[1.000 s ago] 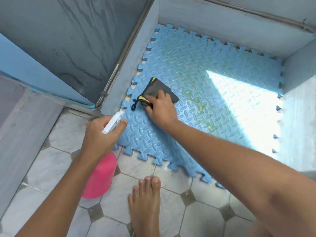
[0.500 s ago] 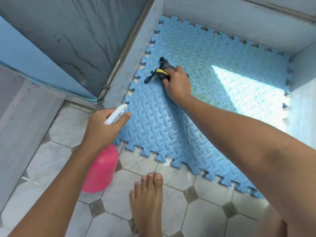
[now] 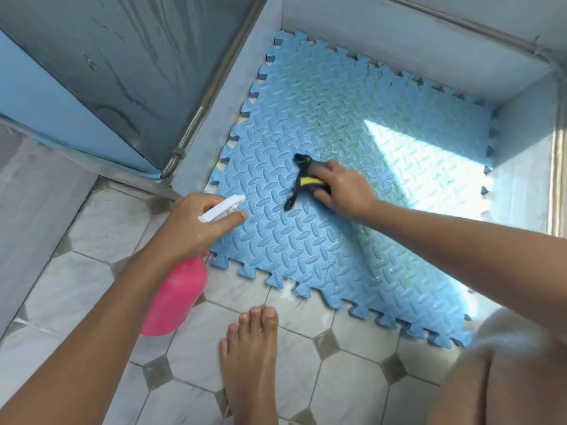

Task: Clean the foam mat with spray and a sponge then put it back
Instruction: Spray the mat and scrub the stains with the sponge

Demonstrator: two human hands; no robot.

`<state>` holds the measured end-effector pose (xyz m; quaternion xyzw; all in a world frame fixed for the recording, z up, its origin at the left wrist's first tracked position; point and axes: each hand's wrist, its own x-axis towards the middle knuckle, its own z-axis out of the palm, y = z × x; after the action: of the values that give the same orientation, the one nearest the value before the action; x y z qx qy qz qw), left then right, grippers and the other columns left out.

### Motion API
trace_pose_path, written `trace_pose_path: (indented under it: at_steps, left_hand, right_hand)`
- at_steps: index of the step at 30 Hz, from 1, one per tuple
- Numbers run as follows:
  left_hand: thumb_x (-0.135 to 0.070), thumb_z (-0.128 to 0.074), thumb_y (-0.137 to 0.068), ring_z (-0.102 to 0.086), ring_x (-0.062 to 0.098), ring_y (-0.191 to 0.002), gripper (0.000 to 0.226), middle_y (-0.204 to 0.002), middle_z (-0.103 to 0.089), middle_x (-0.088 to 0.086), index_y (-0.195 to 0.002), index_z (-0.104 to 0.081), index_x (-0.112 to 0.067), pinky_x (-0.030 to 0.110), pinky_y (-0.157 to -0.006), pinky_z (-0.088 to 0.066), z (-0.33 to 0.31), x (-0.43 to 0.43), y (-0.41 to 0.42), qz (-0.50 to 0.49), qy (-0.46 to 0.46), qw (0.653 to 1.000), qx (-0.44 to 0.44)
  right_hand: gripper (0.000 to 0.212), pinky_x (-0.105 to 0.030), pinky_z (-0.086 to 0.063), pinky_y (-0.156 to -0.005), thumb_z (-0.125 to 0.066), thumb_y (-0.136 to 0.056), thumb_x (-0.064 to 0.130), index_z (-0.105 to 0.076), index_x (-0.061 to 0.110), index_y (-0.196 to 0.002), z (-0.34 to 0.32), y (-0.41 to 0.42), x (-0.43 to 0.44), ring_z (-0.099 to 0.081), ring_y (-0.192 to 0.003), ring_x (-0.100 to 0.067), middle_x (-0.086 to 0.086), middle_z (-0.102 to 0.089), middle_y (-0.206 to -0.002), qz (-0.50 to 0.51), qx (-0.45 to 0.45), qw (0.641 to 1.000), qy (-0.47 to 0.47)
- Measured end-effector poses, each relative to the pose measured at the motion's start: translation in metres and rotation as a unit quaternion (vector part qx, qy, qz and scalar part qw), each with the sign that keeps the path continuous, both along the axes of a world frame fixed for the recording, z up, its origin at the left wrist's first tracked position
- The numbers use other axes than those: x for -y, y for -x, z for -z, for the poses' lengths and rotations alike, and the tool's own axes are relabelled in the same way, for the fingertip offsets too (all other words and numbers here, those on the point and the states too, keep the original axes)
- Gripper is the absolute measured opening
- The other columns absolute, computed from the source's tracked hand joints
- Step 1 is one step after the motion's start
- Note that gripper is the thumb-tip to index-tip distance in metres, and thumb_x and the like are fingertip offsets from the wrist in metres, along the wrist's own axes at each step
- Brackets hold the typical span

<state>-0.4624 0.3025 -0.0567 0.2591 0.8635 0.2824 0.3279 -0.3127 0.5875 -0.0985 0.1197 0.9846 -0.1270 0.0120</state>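
My bare foot (image 3: 250, 357) stands on the tiles (image 3: 92, 289) nearest me, toes short of the mat's toothed edge. Just ahead, my left hand (image 3: 196, 228) is wrapped tight round the white trigger head of the pink bottle (image 3: 176, 297), forefinger laid along the nozzle, which aims past my fingertips at the mat (image 3: 306, 240). Beyond that, my right hand (image 3: 343, 188) is closed over the dark sponge (image 3: 308, 179), its yellow band and black loop sticking out left of my fingers (image 3: 322, 196). The mat lies flat in the walled recess, its near edge lapping onto the tiles. I judge the scrub is mid-way: greenish stains show beyond my knuckles and toward the sunlit patch (image 3: 429, 167). To do it well I should press palm-flat, work short overlapping strokes out from my fingertips toward those stains, and spray ahead of the sponge, not onto my hand.
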Motion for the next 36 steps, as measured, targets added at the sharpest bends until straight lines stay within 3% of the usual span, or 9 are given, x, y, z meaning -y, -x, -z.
trace_pose_path:
  at_steps: [2,4,7,9,11,17,22,26,36]
  left_hand:
    - [-0.067,-0.078,-0.073,-0.062,0.014,-0.063,0.049,-0.058,-0.068,-0.001,-0.076,-0.076,-0.018,0.021,-0.053,-0.047,0.015,-0.003,-0.004,0.007,0.055,0.998,0.028]
    - [-0.061,-0.073,-0.083,-0.059,0.011,-0.054,0.043,-0.062,-0.068,0.001,-0.078,-0.074,-0.018,0.024,-0.050,-0.051,-0.002,-0.014,0.001,0.035,0.040,0.999,-0.002]
    - [-0.049,-0.075,-0.087,-0.053,0.009,-0.048,0.041,-0.066,-0.064,0.014,-0.076,-0.071,-0.009,0.028,-0.045,-0.054,-0.047,-0.033,-0.005,0.072,-0.010,0.997,0.002]
    - [-0.045,-0.077,-0.086,-0.055,0.013,-0.053,0.042,-0.071,-0.060,0.021,-0.079,-0.070,-0.004,0.031,-0.046,-0.059,-0.062,-0.050,-0.018,0.096,-0.016,0.995,0.023]
    - [-0.046,-0.077,-0.085,-0.056,0.014,-0.058,0.040,-0.075,-0.064,0.018,-0.079,-0.072,-0.007,0.032,-0.047,-0.060,-0.063,-0.067,-0.027,0.122,-0.002,0.991,0.046]
    - [-0.052,-0.077,-0.083,-0.060,0.018,-0.063,0.044,-0.081,-0.067,0.020,-0.081,-0.072,-0.008,0.034,-0.049,-0.061,-0.071,-0.127,-0.053,0.222,0.014,0.973,0.064]
    - [-0.062,-0.070,-0.081,-0.065,0.015,-0.059,0.053,-0.063,-0.073,0.005,-0.068,-0.070,-0.011,0.039,-0.066,-0.055,-0.048,-0.164,-0.073,0.264,0.010,0.961,0.082]
    - [-0.075,-0.059,-0.071,-0.068,0.029,-0.064,0.070,-0.054,-0.066,0.007,-0.062,-0.063,-0.006,0.040,-0.067,-0.055,-0.038,-0.174,-0.083,0.212,0.031,0.975,-0.067]
    - [-0.074,-0.065,-0.077,-0.062,0.023,-0.066,0.067,-0.055,-0.062,0.003,-0.061,-0.060,-0.009,0.037,-0.063,-0.050,-0.026,-0.175,-0.081,0.189,0.008,0.975,-0.117]
  right_hand:
    - [0.043,-0.037,-0.050,-0.069,-0.056,-0.096,0.037,-0.053,0.026,-0.137,-0.002,0.007,-0.022,-0.065,-0.087,-0.037,-0.010,-0.056,-0.121,0.132,-0.001,0.991,-0.021]
    - [0.040,-0.038,-0.055,-0.069,-0.054,-0.096,0.039,-0.054,0.023,-0.132,-0.002,0.004,-0.004,-0.064,-0.085,-0.033,-0.009,-0.055,-0.115,0.119,0.005,0.992,-0.040]
    - [0.031,-0.037,-0.054,-0.057,-0.056,-0.094,0.041,-0.056,0.023,-0.119,0.003,-0.025,0.057,-0.064,-0.079,-0.028,-0.006,-0.053,-0.104,-0.105,0.011,0.994,0.007]
    - [0.029,-0.036,-0.051,-0.050,-0.054,-0.096,0.042,-0.056,0.023,-0.118,-0.001,-0.057,0.073,-0.063,-0.076,-0.030,-0.007,-0.050,-0.104,-0.306,0.067,0.949,0.034]
    - [0.033,-0.035,-0.049,-0.049,-0.044,-0.100,0.047,-0.052,0.025,-0.124,-0.004,-0.080,0.043,-0.062,-0.076,-0.031,-0.008,-0.049,-0.107,-0.359,0.102,0.928,0.024]
    - [0.031,-0.037,-0.052,-0.083,-0.040,-0.091,0.042,-0.052,0.031,-0.117,-0.016,-0.139,-0.094,-0.064,-0.099,-0.033,-0.006,-0.060,-0.118,0.089,0.031,0.993,0.066]
    - [0.014,-0.035,-0.046,-0.080,-0.049,-0.094,0.019,-0.057,0.015,-0.105,-0.037,-0.181,-0.160,-0.060,-0.092,-0.030,-0.010,-0.064,-0.100,0.517,-0.153,0.838,0.082]
    - [0.004,-0.034,-0.040,-0.074,-0.049,-0.097,0.018,-0.051,0.016,-0.100,-0.045,-0.181,-0.155,-0.056,-0.087,-0.025,-0.005,-0.059,-0.100,0.522,-0.110,0.841,0.088]
    - [0.017,-0.035,-0.044,-0.083,-0.049,-0.096,0.018,-0.055,0.014,-0.112,-0.041,-0.187,-0.160,-0.056,-0.096,-0.027,-0.010,-0.061,-0.111,0.514,-0.098,0.850,0.059]
